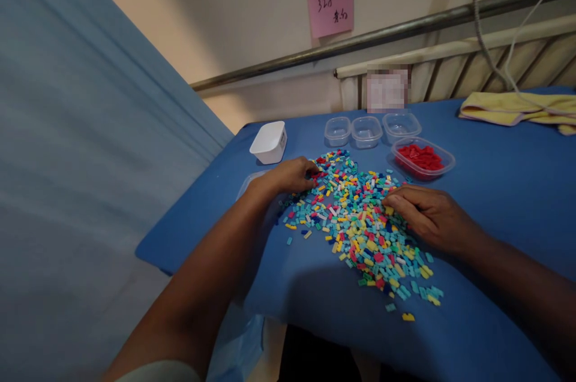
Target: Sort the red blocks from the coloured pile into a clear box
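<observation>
A loose heap of small plastic toy bricks [360, 220] in light blue, yellow, red, green, white and dark blue spreads over the blue table. At its far left edge my left hand [294, 175] reaches in, fingers curved, with a gap between thumb and forefinger beside several red bricks [320, 176]. My right hand [423, 214] rests along the heap's right side, fingers bent and pressed together at the bricks. What its fingertips grip is hidden; a yellow brick [389, 211] shows right by them. Behind the right hand stands a clear tub of red bricks [420, 158].
Three clear plastic tubs, including a left one [337, 131], line the back. A white container [269, 143] stands at back left. A clear lid or tub [246, 183] is partly behind my left forearm. A yellow cloth [508, 108] lies at back right; a blue curtain [81, 130] hangs left.
</observation>
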{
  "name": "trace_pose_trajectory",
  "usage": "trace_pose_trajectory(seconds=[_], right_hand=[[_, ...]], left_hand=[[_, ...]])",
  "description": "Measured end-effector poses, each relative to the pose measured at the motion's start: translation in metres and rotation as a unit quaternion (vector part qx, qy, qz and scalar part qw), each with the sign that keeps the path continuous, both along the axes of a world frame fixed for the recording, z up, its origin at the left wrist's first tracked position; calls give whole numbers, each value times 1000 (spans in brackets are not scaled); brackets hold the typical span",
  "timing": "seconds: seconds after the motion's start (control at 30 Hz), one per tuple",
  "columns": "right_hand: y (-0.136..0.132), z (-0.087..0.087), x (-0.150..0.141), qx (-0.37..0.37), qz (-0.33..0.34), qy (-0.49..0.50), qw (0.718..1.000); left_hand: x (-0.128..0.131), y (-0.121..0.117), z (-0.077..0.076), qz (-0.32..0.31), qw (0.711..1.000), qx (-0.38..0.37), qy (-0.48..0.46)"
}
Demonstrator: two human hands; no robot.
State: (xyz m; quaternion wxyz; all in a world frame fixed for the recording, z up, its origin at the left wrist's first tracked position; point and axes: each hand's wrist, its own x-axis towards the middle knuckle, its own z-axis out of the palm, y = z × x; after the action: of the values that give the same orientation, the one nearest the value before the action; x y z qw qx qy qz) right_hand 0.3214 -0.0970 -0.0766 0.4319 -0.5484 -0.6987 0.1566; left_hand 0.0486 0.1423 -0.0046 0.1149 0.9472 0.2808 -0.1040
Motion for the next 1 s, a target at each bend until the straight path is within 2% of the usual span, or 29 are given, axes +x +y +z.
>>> trace_pose_trajectory(seconds=[0.1, 0.33, 0.5, 0.6, 0.77, 1.0], right_hand=[[0, 0, 1, -14, 10, 2, 1000], [0, -1, 2, -8, 2, 9, 1000], [0, -2, 2, -10, 4, 12, 1000], [0, -1, 2, -12, 3, 13, 1000], [1, 0, 3, -19, 12, 14, 1000], [1, 0, 3, -22, 12, 14, 1000]], left_hand=[[0, -2, -1, 15, 1000, -6, -5], [-4, 0, -8, 92, 995, -42, -24], [-11, 2, -7, 108, 992, -69, -18], [-13, 1, -6, 105, 993, -56, -26], [-5, -3, -6, 124, 987, -76, -71], [12, 3, -6, 123, 992, -4, -30]])
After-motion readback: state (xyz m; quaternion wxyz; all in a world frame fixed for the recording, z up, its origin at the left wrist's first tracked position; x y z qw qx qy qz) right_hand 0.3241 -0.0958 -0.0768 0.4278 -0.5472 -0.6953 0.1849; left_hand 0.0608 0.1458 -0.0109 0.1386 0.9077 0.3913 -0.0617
